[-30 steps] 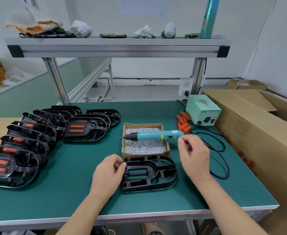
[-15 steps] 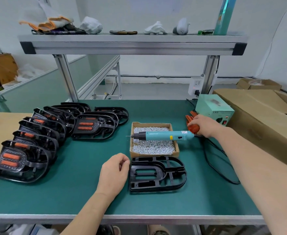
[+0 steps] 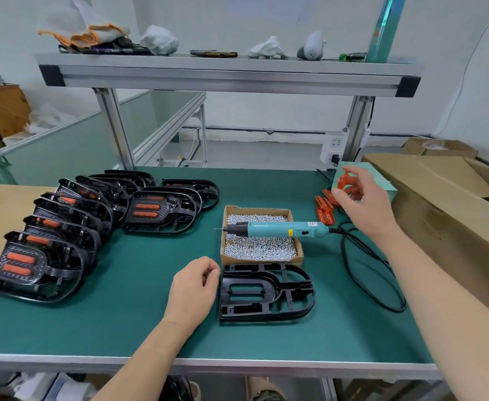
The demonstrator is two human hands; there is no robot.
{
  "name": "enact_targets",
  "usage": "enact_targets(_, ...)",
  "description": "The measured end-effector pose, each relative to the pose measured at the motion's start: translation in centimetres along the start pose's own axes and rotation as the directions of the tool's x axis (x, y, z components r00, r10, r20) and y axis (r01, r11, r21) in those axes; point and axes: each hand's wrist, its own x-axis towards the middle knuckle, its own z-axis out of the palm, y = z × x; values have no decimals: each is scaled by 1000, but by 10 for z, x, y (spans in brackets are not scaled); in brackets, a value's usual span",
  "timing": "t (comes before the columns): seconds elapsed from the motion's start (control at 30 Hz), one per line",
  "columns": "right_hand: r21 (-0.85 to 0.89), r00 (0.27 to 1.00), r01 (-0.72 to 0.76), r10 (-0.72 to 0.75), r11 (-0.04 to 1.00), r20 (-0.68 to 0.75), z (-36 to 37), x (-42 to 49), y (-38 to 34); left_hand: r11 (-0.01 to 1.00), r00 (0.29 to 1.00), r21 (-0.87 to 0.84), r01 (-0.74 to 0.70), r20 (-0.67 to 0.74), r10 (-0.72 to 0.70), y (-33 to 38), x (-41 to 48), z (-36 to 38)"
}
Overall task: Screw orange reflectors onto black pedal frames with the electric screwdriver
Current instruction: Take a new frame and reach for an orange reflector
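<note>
Orange reflector pinched in the raised right hand, bare black pedal frame flat on the green mat.
Thumb and curled fingers grip the reflector above the spare reflectors, in front of the green power box. The left hand rests on the mat just beside the frame's left edge, fingers loosely curled and holding nothing (contact with the frame is unclear). The electric screwdriver lies across the cardboard screw box just behind the frame; finished pedals are stacked at the left.
</note>
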Motion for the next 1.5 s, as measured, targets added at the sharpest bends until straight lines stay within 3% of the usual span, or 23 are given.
enact_targets(0.13,371,996,-40,10,928,84,11,-37,-35,1000,1000,-7,1,-2,-1,0,1,0)
enact_targets(0.33,587,972,-159,21,794,235,39,-90,-62,1000,1000,-27,3,-13,-3,-1,0,-1)
enact_targets(0.6,690,940,-288,60,663,335,64,-130,-67,996,1000,-85,9,-9,-10,-1,-1,-2)
enact_targets(0.77,689,929,-313,60,653,365,66,-140,-75,945,998,-321,62,28,-56,5,-5,-10)
enact_targets(0.97,674,919,-344,88,653,384,68,-146,-79,903,978,-426,-66,154,143,29,-4,-27)
enact_targets(1.17,662,899,-390,111,641,423,68,-153,-83,904,956,-401,-151,173,236,53,3,-40)
enact_targets(1.5,633,884,-413,121,655,452,68,-163,-85,938,948,-306,-161,217,234,53,-4,-43)
